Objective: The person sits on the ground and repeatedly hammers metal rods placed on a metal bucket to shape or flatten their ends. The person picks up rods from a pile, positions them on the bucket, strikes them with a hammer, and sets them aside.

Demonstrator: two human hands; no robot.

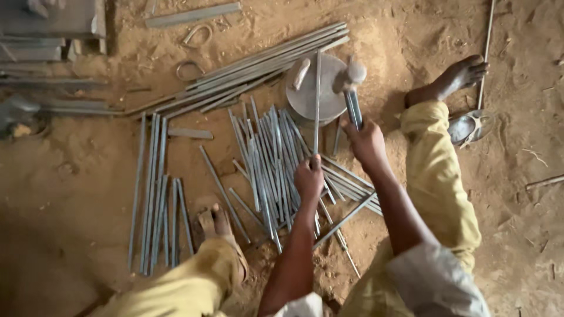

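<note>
Here, head view: a person sits on the bare ground, legs spread, both hands at work over a round block.
Left hand: the left hand (308, 179) is closed around the near end of a thin metal rod (317, 100).
Rod axis: the rod runs almost straight away from the person, its far end lying across the round metal block (314, 88).
Right hand: the right hand (367, 142) is clamped on the handle of a hammer (351, 88), whose head sits over the right edge of the block, just beside the rod.
Nearer hand: the right hand is closer to the block; the left is further back, over the pile.
Pile: loose cut rods (270, 158) lie fanned between the legs; longer bars (258, 67) lie slanted to the block's left, and another bundle (157, 194) lies by the left foot (214, 222).
Surface: sandy earth floor (70, 194), uneven.
Room: a sandal (467, 126) lies beside the right foot (455, 76); metal pieces (47, 29) are stacked at the upper left.
</note>
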